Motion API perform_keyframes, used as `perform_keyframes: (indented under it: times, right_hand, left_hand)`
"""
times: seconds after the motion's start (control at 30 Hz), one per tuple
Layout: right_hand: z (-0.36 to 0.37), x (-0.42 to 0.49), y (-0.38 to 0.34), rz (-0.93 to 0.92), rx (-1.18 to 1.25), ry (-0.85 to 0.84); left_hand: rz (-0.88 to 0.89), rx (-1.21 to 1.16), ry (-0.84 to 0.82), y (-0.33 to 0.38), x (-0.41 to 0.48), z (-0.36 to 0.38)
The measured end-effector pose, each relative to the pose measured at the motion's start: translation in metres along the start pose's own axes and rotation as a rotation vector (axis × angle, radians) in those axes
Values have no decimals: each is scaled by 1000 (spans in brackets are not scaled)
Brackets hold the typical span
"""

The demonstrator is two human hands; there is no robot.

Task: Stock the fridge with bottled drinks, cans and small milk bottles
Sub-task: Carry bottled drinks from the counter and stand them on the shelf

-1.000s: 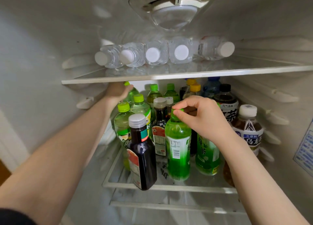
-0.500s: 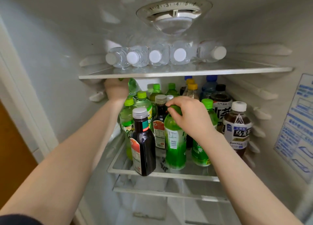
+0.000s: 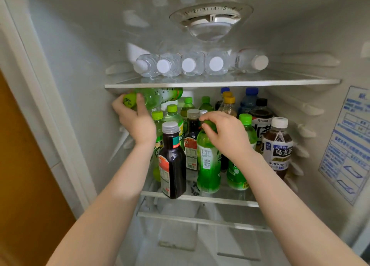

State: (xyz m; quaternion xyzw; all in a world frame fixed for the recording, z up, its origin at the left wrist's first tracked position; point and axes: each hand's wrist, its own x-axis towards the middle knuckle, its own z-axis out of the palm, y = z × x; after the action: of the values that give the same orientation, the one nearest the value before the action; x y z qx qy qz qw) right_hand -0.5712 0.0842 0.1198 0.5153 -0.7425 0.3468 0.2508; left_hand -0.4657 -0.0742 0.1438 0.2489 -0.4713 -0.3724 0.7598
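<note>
Both bare forearms reach into an open white fridge. The left hand (image 3: 136, 118) is wrapped around the neck of a pale green plastic bottle with a lime-green cap (image 3: 158, 97), which lies on its side just under the upper glass shelf (image 3: 280, 82), cap toward the camera and body pointing back into the compartment. Thumb and fingers close around the neck just behind the cap, so this hand is holding the bottle off the shelf below.

The right hand (image 3: 224, 133) sits on top of an upright bright green plastic bottle with a white barcode label (image 3: 208, 165), fingers curled down over its cap in a narrow pinch. That bottle stands near the front of the middle glass shelf (image 3: 200, 198).

Just left of it, at the shelf's front edge, stands a dark, nearly black bottle with a silver-grey cap and a red and teal label (image 3: 173, 165). Behind it is a second dark bottle with a grey cap (image 3: 192, 137), and more green-capped bottles crowd the left and rear. To the right stands a brown tea bottle with a white cap and white label (image 3: 278, 147); behind are yellow-capped and blue-capped bottles.

On the upper shelf, 5 clear water bottles with white caps (image 3: 200, 63) lie on their sides in a row, caps facing out. A round numbered thermostat dial (image 3: 211, 17) sits in the ceiling above them.
</note>
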Motion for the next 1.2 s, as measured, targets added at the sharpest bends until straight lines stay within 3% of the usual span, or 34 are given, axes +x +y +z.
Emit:
perform_keyframes:
  times: [0.2, 0.3, 0.4, 0.57, 0.83, 0.97, 1.07, 1.2]
  right_hand:
    - [8, -5, -4, 16, 22, 49]
    - [10, -13, -8, 33, 43, 173]
    - [6, -19, -17, -10, 64, 311]
    - [-6, -22, -28, -113, -16, 358]
    - [-36, -28, -28, -155, -78, 533]
    - [-57, -31, -34, -169, -133, 518]
    - [-72, -37, -46, -71, -84, 461]
    - [-99, -44, -50, 55, 39, 296]
  left_hand:
    - [95, -64, -40, 17, -12, -38]
    - [150, -100, -94, 26, -25, -58]
    - [209, -121, -176, 42, -33, -71]
    - [296, -143, -362, 69, -44, -72]
    - [428, -329, -523, 88, -55, -62]
    - [492, -326, -598, 101, -60, -51]
    - [593, -283, -704, 112, -64, -41]
    - [542, -218, -822, 126, -65, -24]
